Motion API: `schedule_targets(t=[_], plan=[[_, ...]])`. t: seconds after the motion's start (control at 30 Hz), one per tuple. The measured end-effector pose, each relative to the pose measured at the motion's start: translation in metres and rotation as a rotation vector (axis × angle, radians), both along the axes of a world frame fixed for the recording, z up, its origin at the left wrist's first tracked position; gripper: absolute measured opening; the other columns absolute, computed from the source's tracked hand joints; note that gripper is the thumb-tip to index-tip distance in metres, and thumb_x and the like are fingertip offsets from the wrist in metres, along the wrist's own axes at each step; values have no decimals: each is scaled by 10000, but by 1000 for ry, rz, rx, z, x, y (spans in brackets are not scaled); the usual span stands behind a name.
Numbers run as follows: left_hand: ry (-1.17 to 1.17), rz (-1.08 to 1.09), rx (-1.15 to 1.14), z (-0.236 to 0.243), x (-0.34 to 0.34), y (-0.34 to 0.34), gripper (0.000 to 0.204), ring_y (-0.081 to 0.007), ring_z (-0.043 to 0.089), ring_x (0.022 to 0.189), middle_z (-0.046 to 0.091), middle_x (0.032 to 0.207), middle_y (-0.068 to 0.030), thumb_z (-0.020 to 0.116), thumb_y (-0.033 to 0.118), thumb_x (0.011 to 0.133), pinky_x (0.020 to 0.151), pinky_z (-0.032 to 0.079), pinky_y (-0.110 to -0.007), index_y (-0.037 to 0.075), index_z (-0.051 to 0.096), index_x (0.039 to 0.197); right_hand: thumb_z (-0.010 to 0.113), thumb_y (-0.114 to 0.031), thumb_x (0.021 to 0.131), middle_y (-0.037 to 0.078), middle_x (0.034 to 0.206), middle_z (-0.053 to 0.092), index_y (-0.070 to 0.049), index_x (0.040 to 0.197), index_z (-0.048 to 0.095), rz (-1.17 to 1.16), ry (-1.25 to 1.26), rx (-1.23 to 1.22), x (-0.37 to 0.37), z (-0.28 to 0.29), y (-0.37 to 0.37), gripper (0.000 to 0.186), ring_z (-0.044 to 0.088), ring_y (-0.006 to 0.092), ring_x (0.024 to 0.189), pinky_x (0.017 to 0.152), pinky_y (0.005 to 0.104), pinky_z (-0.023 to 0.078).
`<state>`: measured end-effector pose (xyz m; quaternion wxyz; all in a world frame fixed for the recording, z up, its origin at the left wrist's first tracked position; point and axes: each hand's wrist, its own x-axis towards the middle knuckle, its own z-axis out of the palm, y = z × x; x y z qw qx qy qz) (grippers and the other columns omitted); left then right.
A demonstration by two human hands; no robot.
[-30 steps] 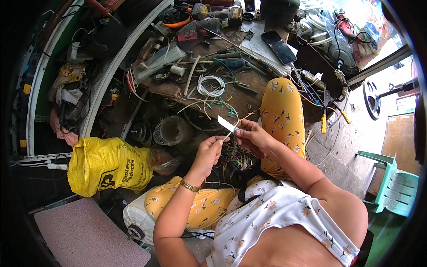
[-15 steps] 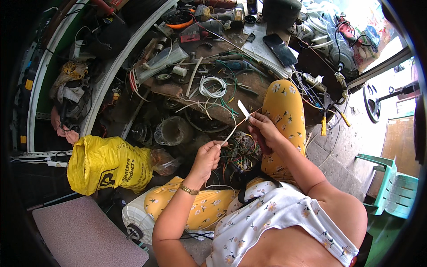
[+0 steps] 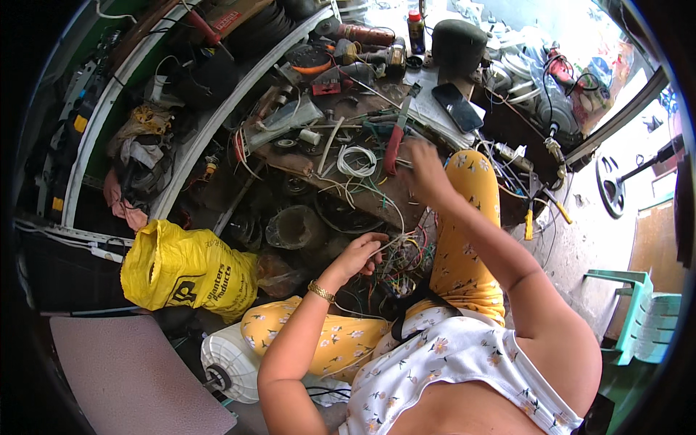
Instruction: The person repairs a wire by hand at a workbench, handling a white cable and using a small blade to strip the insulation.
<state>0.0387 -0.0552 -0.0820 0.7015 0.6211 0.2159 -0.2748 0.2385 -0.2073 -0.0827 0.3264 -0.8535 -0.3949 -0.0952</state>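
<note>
My left hand point(image 3: 357, 259), with a gold watch at the wrist, curls its fingers loosely around a thin white wire point(image 3: 391, 245) above my lap. The wire runs up toward the bench. Over the bench's near edge is my right hand point(image 3: 426, 172), its fingers smeared by motion. Just left of it is a knife with a red handle point(image 3: 394, 151), its blade pointing away from me over the bench top. Whether my fingertips still touch the handle cannot be made out. A coil of white wire point(image 3: 356, 162) lies left of the knife.
Tools and scraps crowd the wooden bench point(image 3: 293, 165), with a phone point(image 3: 458, 107) on papers. Tangled coloured wires point(image 3: 406, 264) sit by my legs. At left stand a yellow sack point(image 3: 196, 268) and a metal-framed shelf point(image 3: 210, 119); a green plastic chair point(image 3: 641, 319) is at right.
My right hand has moved forward from the wire to the bench, and the knife now lies over the bench top. My left hand has shifted slightly right and lower, its grip looser on the wire.
</note>
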Motion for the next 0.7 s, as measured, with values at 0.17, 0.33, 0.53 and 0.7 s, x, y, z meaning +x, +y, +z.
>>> schedule_targets(t=[0.17, 0.33, 0.53, 0.7], plan=[[91, -22, -53, -11, 31, -41, 278, -54, 510, 586, 525, 718, 30, 474, 286, 949, 489, 451, -191, 106, 557, 1144, 613, -178, 806, 221, 875, 575, 7, 972, 423, 150, 209, -144, -58, -21, -34, 313, 508, 413, 896, 757, 462, 431], [-360, 367, 111, -31, 29, -55, 234, -45, 519, 584, 554, 702, 46, 500, 212, 927, 493, 428, -190, 90, 564, 1116, 598, -140, 811, 206, 866, 580, 9, 954, 444, 109, 423, -189, -58, -28, -67, 258, 533, 401, 874, 745, 455, 432], [-123, 285, 13, 0, 18, -76, 280, -46, 554, 723, 622, 859, 12, 476, 305, 954, 560, 457, -208, 92, 589, 1096, 617, -127, 780, 149, 851, 604, -39, 874, 576, 412, 209, -39, -61, -10, -76, 135, 601, 352, 805, 661, 419, 479], [-390, 339, -8, -6, 55, -79, 293, -53, 553, 666, 601, 763, 50, 453, 319, 972, 543, 449, -197, 92, 599, 1086, 615, -101, 755, 110, 773, 620, -68, 876, 584, 330, 41, -84, -78, 48, -77, 129, 622, 317, 720, 582, 396, 489]])
